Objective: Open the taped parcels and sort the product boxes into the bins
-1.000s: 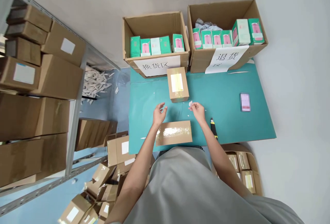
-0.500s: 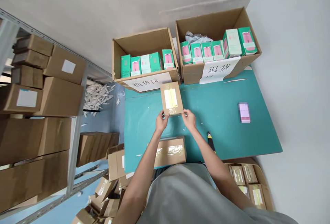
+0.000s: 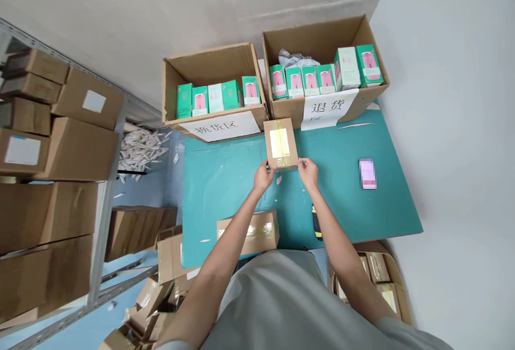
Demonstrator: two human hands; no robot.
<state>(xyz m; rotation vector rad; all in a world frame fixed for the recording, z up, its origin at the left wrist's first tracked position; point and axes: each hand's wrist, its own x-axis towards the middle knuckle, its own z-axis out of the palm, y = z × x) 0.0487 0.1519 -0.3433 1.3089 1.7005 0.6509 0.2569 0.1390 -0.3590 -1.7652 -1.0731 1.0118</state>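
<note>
A small taped cardboard box (image 3: 273,151) with a yellowish-white label is at the middle of the green table (image 3: 341,199), close to the two large cartons. My left hand (image 3: 264,177) grips its near left corner, thumb and fingers closed on it. At the near right corner, my right hand (image 3: 308,173) pinches the same box. Behind my left forearm lies a longer taped carton (image 3: 261,232) at the table's near edge. A black and yellow utility knife (image 3: 316,224) sits beside my right forearm, which partly covers it.
Two open cartons, a left one (image 3: 213,55) and a right one (image 3: 314,30), hold green and pink boxes and bear paper signs. A phone (image 3: 367,174) lies on the right. Shelves of cartons (image 3: 80,146) stand left; a box of parcels (image 3: 402,296) is below right.
The small box and both hands have moved right along the table, with the box still held at its near corners. The whole view has shifted a little.
</note>
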